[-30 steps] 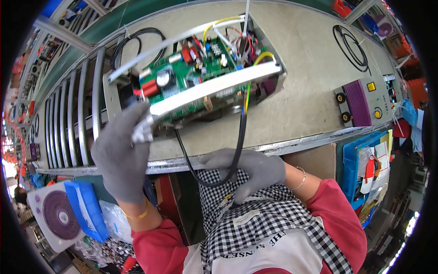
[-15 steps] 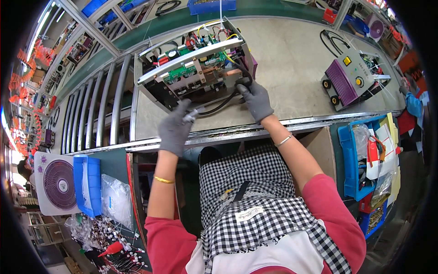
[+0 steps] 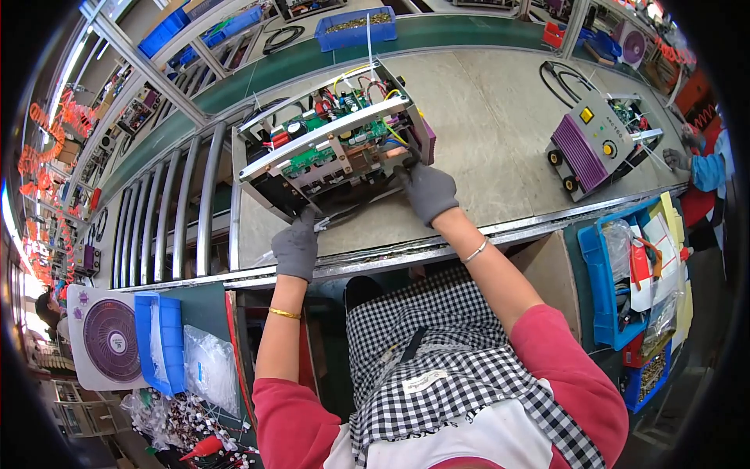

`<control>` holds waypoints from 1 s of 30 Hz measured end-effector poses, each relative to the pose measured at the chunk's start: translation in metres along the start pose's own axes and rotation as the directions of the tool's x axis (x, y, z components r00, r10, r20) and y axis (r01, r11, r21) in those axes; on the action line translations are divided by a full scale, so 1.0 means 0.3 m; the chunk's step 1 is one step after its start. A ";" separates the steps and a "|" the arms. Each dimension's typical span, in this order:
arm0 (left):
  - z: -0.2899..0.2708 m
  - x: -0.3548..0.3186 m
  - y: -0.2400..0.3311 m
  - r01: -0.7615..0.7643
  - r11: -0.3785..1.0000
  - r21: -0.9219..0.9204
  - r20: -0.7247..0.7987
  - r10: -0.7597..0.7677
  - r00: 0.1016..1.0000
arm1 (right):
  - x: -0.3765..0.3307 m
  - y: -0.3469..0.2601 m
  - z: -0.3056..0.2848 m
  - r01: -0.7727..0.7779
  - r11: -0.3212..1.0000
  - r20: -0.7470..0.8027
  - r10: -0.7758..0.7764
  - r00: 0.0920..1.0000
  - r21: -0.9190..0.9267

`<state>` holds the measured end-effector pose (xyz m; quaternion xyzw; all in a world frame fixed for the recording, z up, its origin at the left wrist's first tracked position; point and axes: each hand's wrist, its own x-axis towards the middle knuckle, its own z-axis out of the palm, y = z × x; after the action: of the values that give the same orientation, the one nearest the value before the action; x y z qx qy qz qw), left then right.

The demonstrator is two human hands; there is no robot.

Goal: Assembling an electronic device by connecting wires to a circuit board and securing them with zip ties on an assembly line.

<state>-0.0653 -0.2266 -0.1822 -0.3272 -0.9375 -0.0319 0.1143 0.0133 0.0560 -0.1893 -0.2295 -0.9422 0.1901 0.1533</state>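
An opened electrical unit [image 3: 332,156] stands on the bench in front of me, with green circuit boards, coloured wires and a metal crossbar showing and a purple panel at its right end. A black cable [image 3: 361,211] runs low along its near side. My left hand [image 3: 295,246] is closed at the unit's lower left corner around the cable's pale end, and a thin white piece shows past the hand. At the unit's right end, my right hand [image 3: 428,195] is closed on the cable. Its fingertips are partly hidden against the unit. Both hands wear grey gloves.
A similar purple-sided unit [image 3: 598,144] stands right on the bench, near a co-worker's gloved hand [image 3: 678,159]. Metal rollers [image 3: 181,199] lie left. A blue tray [image 3: 598,273] is at right; a fan [image 3: 109,340], blue bin [image 3: 160,344] and bundled wires [image 3: 191,422] are at left.
My left hand has come down to the unit's lower corner. My right hand has shifted slightly down and left, and the cable between them now hangs closer to the unit.
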 end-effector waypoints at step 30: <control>-0.003 -0.070 0.105 0.442 0.030 -0.897 0.356 -0.546 0.759 | -0.029 -0.092 0.043 -0.284 0.112 0.278 0.067 0.958 0.952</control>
<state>-0.0296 -0.2147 -0.1866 0.0208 -0.7603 -0.6434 -0.0869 0.0054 0.0253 -0.1906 -0.1655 -0.5591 0.7958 0.1635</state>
